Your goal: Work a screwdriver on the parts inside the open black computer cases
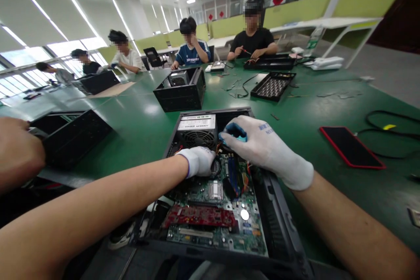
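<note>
Here in the centre of the frame, it's all about the narrow gap just right of the power supply [196, 133], where a small bundle of coloured wires [219, 146] comes down towards the circuit board [254, 216]. The open computer case [282, 203] around them runs lengthwise from the bottom of the frame up to the middle, with the power supply at its upper left end. And look how close both gloves are! The left hand [198, 161] is in from the lower left, just below the power supply's fan grille, its fingers bent down beside a black cable coil [215, 168]; the fingertips are hidden, so whether they grip anything, I cannot tell. Over on the other side, the right hand [257, 140] arches above the case's upper right, wires lying below and to the left of its fingertips. Those blue-coated fingers curl round towards the thumb, leaving a rounded hollow; nearly together at the tips, but whether a wire is pinched there can't be made out. Nearness to the bundle? Barely anything between the two!
</note>
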Motion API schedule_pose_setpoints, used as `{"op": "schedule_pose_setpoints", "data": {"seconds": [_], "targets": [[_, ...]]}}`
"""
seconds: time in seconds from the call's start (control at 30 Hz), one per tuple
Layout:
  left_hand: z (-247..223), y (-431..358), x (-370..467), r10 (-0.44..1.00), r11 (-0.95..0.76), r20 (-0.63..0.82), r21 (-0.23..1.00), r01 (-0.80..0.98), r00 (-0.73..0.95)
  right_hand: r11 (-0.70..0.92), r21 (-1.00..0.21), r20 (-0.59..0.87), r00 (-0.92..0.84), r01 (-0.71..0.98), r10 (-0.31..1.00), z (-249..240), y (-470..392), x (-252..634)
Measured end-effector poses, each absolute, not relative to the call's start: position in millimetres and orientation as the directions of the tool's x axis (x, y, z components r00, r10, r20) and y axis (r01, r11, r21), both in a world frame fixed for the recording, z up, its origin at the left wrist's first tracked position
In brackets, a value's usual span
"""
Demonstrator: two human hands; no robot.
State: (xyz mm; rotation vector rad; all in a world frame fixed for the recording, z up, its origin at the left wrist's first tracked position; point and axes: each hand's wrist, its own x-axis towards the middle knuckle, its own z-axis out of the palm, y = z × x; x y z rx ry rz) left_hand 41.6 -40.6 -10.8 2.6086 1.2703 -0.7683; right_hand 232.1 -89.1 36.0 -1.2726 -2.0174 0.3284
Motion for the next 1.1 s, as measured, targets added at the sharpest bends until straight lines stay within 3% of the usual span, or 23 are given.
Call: {"op": "schedule_pose_setpoints", "data": {"seconds": [1.1], "targets": [[-18.0,-30.6,38.8,0.682,-0.672,-0.508,-0.15,0.725,0.526,0.521,-0.461,0.444,-0.321,0.719,0.836,31.1,-92.5,234.1]]}}
